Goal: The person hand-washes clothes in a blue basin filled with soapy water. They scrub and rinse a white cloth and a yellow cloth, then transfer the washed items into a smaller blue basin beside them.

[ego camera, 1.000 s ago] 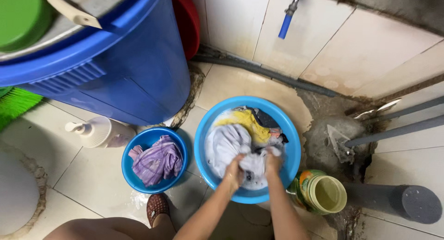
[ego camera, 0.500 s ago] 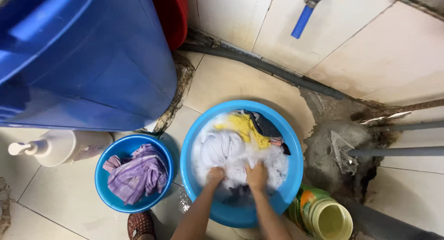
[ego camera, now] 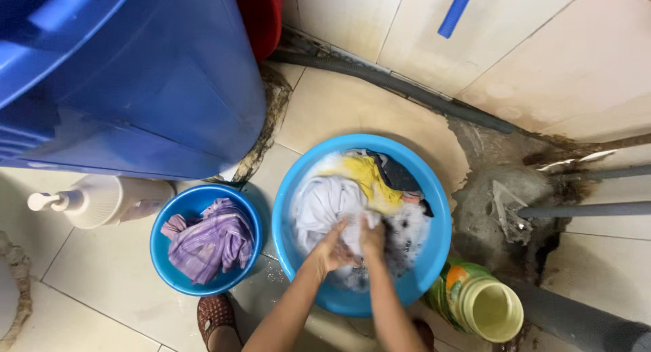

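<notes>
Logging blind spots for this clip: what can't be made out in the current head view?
- Left hand and right hand: fingers buried in the white cloth and suds, so the grip is unclear.
- Big blue plastic barrel: top cut off by the frame edge.
- Blue tap handle: spout beyond the top edge.
- Dark garment: mostly under the yellow cloth.

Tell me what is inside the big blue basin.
The big blue basin holds white cloth, a yellow garment, dark fabric and suds. Both hands press the white cloth; the basin's bottom is covered.
</notes>
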